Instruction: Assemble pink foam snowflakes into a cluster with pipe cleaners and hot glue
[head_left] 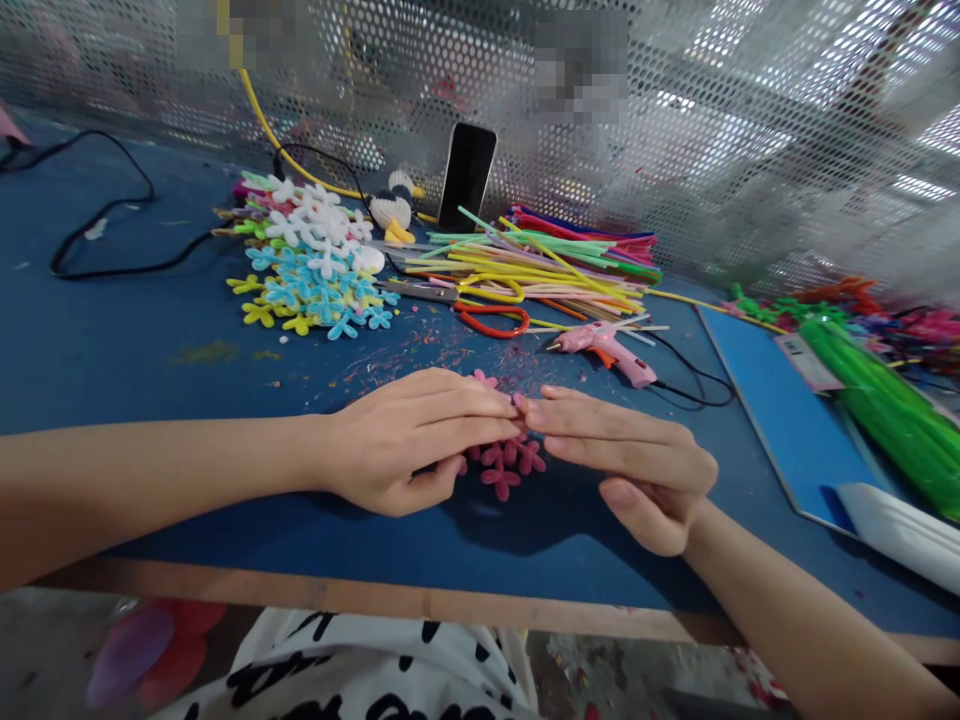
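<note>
Pink fuzzy flower-like pieces point(501, 474) lie in a cluster on the blue table, partly covered by my hands. My left hand point(420, 435) reaches over them from the left, palm down, its fingers pressed together and their tips at a small pink bit. From the right, my right hand point(637, 455) meets it, fingertips at the same pink bit, thumb held apart below. Which fingers grip the bit is too small to tell.
Behind are a pile of white, blue and yellow fuzzy flowers point(315, 260), scissors point(491, 318), a pink glue gun point(609, 352), coloured fuzzy stems point(547, 270) and an upright phone point(468, 178). A blue board point(780, 420) and green bundle point(889, 410) lie right; black cables cross the table.
</note>
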